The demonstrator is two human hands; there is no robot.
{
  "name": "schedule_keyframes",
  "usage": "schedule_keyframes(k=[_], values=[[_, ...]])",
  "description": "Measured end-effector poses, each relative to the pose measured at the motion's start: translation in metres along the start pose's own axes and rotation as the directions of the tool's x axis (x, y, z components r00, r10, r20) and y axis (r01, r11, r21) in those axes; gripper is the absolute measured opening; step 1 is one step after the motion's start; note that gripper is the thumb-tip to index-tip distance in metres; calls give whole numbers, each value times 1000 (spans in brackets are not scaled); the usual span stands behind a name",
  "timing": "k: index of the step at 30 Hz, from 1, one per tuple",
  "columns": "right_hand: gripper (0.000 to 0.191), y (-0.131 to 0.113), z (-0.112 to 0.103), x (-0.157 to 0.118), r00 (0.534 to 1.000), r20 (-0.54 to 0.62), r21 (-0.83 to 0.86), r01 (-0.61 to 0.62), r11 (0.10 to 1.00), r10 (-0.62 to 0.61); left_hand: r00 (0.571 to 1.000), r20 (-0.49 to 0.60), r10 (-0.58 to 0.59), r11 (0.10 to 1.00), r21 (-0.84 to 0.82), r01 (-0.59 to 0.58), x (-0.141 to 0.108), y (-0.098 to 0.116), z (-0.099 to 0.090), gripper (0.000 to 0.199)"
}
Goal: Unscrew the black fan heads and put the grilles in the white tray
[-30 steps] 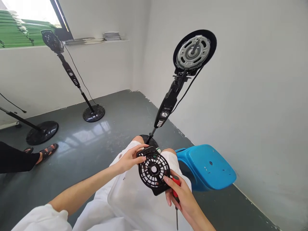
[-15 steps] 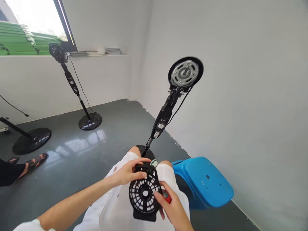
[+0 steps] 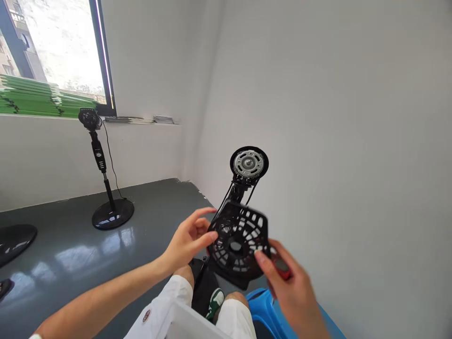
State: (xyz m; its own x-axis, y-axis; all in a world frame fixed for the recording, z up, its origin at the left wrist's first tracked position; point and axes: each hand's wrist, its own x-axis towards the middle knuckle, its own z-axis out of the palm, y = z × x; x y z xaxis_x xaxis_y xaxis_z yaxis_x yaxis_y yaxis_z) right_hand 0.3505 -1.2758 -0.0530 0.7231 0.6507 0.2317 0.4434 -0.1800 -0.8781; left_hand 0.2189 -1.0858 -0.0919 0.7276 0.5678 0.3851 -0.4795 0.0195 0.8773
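Note:
A round black slotted cover (image 3: 236, 246) is held up in front of the fan stand, over my knees. My left hand (image 3: 192, 238) has its thumb on the cover's left edge, the other fingers partly behind it. My right hand (image 3: 286, 278) pinches the cover's right edge and also holds a red-and-dark object (image 3: 282, 268) against the palm, mostly hidden by the fingers. Just beyond stands the fan's head (image 3: 249, 163), its silver motor plate facing me; the cover hides much of the post below.
A blue stool (image 3: 266, 308) is at the lower right, beside the wall. Another black fan stand (image 3: 99, 155) is at the left, near the window. A white tray-like surface (image 3: 194, 322) lies at my lap.
Both hands have raised the cover from my lap toward the fan head, tilting it. The view has tipped upward, and the fan head appears lower in the picture.

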Motion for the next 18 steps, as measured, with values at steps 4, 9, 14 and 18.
schedule_keyframes(k=[4, 9, 14, 18], values=[[56, -79, -21, 47, 953, -179, -18, 246, 969, -245, 966, 12, 257, 966, -6, -257, 60, 69, 19, 45], [54, -100, -22, 109, 939, -172, 77, 314, 946, -298, 943, -10, 331, 943, 36, -331, 125, 72, 24, 37], [62, -80, -19, 142, 947, -164, 49, 287, 957, -275, 952, -28, 303, 952, 46, -302, 160, 45, 22, 36], [67, -76, -22, 156, 946, -178, -26, 272, 962, -272, 955, -34, 294, 955, 47, -292, 176, 42, 25, 33]])
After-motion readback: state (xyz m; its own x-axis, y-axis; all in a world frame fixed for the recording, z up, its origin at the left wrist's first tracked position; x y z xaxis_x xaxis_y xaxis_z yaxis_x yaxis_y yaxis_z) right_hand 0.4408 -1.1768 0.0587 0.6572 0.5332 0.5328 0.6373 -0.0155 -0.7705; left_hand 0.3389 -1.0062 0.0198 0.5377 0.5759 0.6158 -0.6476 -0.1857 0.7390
